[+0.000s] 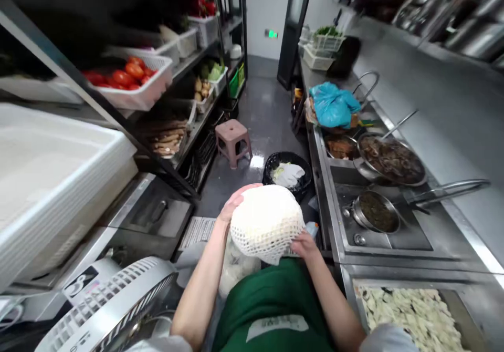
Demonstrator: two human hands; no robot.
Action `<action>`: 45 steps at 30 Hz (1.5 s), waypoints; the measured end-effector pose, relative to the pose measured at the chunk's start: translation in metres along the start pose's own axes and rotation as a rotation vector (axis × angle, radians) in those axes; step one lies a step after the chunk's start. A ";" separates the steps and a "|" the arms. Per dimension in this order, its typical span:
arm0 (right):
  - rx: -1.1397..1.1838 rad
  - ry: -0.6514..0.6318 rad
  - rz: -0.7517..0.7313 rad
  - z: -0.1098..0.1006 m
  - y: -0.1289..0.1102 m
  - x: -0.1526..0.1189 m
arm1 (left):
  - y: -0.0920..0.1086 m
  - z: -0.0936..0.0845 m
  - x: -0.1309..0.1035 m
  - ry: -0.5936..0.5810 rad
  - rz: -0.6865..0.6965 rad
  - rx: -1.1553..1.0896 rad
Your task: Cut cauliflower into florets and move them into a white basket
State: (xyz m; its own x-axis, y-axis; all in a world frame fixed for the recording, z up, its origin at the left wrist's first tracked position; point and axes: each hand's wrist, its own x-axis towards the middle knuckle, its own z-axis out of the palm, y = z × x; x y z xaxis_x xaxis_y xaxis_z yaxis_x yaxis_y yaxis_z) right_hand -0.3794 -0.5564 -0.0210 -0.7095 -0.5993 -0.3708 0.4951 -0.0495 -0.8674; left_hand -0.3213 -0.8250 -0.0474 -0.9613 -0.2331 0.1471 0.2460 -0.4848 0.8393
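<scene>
In front of my green apron [271,299] I hold up a large, rounded white bundle in a foam net [268,220]. Its top is bright and smooth; the net's mesh shows along the lower side, and what is inside cannot be made out. My left hand [238,200] wraps its upper left side, with the fingers partly behind it. On the lower right, my right hand [304,244] grips the net's edge. Below it, between my forearms, is a clear plastic bag [234,270] with something pale inside.
A black-lined bin [305,181] holding pale scraps and a pink stool [233,137] stand on the aisle floor. Shelves with tomatoes [129,73] line the left. On the right counter are a sink with pans [374,213], a blue bag [334,105] and a tray of sliced food [413,315].
</scene>
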 end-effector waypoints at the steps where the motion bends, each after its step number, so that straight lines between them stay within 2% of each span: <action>1: 0.068 -0.010 -0.028 -0.007 -0.007 0.003 | 0.015 0.007 0.007 -0.043 0.051 0.054; 3: 0.170 -0.001 -0.067 -0.018 -0.016 0.014 | 0.042 0.025 0.024 -0.067 0.148 0.209; 5: 0.228 0.074 -0.082 -0.024 -0.024 0.030 | 0.060 0.045 0.043 -0.044 0.243 0.356; 7: 0.262 0.161 -0.050 -0.028 -0.031 0.050 | 0.070 0.067 0.063 -0.005 0.296 0.494; 9: 0.312 0.180 -0.027 -0.033 -0.041 0.071 | 0.071 0.094 0.080 0.080 0.322 0.685; 11: 0.389 0.131 -0.057 -0.041 -0.055 0.091 | 0.060 0.125 0.094 0.121 0.328 0.959; 14: 0.507 0.080 -0.128 -0.065 -0.084 0.117 | 0.029 0.171 0.114 -0.021 0.275 1.409; 16: 0.569 0.087 -0.139 -0.088 -0.107 0.133 | 0.008 0.193 0.132 -0.110 0.240 1.613; 18: 0.596 0.070 -0.143 -0.112 -0.129 0.148 | -0.008 0.204 0.154 -0.171 0.271 1.705; 20: 0.584 0.024 -0.159 -0.134 -0.151 0.164 | -0.015 0.210 0.179 -0.242 0.358 1.719; 22: 0.573 -0.005 -0.178 -0.150 -0.171 0.181 | -0.017 0.215 0.203 -0.264 0.448 1.709; 27: 0.685 0.084 -0.209 -0.172 -0.208 0.222 | -0.014 0.222 0.255 -0.114 0.567 1.627; 30: 0.733 0.167 -0.216 -0.187 -0.218 0.235 | 0.006 0.217 0.285 -0.087 0.605 1.486; 34: 0.731 0.157 -0.256 -0.203 -0.220 0.242 | 0.039 0.215 0.339 0.016 0.626 1.359; 36: 0.743 0.157 -0.290 -0.206 -0.220 0.245 | 0.042 0.220 0.370 0.086 0.598 1.296; 38: 0.757 0.176 -0.311 -0.205 -0.223 0.251 | 0.033 0.223 0.396 0.173 0.566 1.225; 40: 0.769 0.210 -0.333 -0.205 -0.229 0.259 | 0.014 0.221 0.413 0.248 0.543 1.156; 42: 0.784 0.262 -0.352 -0.207 -0.237 0.269 | -0.010 0.211 0.420 0.263 0.475 1.091; 45: 0.791 0.337 -0.371 -0.213 -0.247 0.282 | -0.038 0.187 0.426 0.272 0.265 0.915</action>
State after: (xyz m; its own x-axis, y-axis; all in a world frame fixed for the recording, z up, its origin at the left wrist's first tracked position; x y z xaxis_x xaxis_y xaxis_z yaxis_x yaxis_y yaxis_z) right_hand -0.8087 -0.5425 0.0183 -0.9372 -0.1787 -0.2994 0.3169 -0.7949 -0.5174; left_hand -0.7637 -0.7483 0.0814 -0.7993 -0.4811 0.3600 0.1482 0.4228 0.8940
